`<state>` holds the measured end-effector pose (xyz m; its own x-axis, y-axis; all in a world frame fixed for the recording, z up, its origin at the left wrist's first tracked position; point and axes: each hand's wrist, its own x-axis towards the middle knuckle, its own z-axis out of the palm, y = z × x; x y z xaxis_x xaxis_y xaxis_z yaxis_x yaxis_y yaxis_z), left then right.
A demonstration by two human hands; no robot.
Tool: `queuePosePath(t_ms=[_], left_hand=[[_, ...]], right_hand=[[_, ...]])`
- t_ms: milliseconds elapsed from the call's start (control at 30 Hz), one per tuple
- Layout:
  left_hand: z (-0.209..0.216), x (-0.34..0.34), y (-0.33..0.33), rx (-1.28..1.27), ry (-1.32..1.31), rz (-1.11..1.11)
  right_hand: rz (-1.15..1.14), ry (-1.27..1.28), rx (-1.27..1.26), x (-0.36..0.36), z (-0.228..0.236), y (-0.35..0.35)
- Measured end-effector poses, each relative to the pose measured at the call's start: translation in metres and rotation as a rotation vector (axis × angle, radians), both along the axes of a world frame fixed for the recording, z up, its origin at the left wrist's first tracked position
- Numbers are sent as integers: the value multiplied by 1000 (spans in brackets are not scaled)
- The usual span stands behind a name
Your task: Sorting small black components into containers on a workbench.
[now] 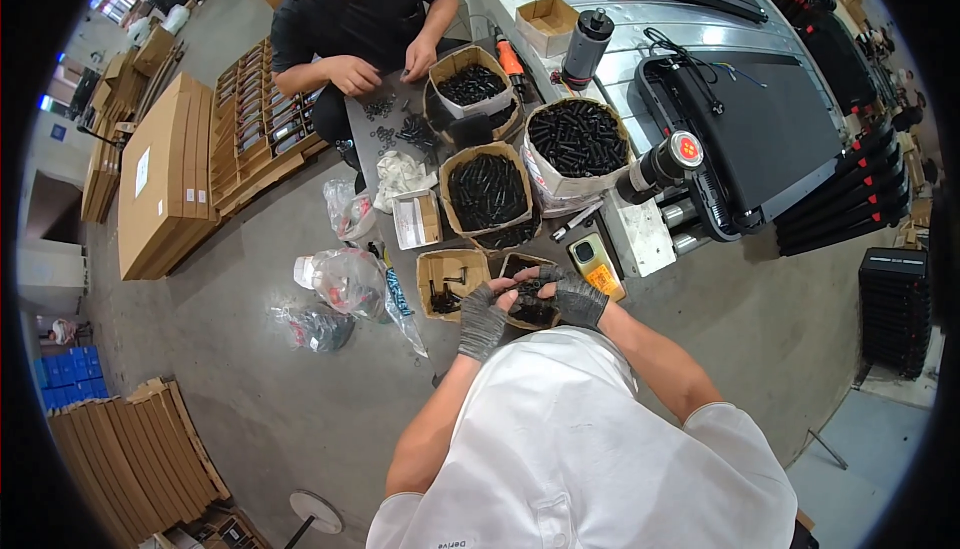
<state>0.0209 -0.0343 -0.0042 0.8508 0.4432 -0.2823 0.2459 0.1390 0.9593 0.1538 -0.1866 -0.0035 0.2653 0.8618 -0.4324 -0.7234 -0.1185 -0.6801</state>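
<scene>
My left hand (484, 321) and my right hand (574, 297), both in grey fingerless gloves, meet over a small cardboard box (544, 325) of black parts. Their fingers are bent and close together. What they pinch is too small and dark to make out. Left of it stands an open cardboard box (425, 306) with a few black bolt-like pieces. Beyond my hands, a larger box (488, 192) is full of long black parts. A white sack-like container (577, 141) beside it is heaped with short black cylinders.
Across the table a co-worker's hands (353, 76) handle small parts. A phone (596, 267) lies right of my hands. Plastic bags (345, 282) sit to the left. A black cylinder (660, 167) rests on the bench corner; an orange power tool (509, 57) lies farther back.
</scene>
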Motion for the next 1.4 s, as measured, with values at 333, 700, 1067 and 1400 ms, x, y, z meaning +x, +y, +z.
queuePosePath(t_ms=[333,700,1067,1400], left_hand=[[2,-2,-1,-2,-16,17],[8,3,-5,237,21,-36],[10,4,-6,464,-67,47],[8,5,-6,467,-80,37]], right_hand=[[7,-5,56,1,-7,-2],[58,-205,-12,-2,4,6],[-120,-144,50,-14,-19,12],[-147,-200,17,-17,-9,11]])
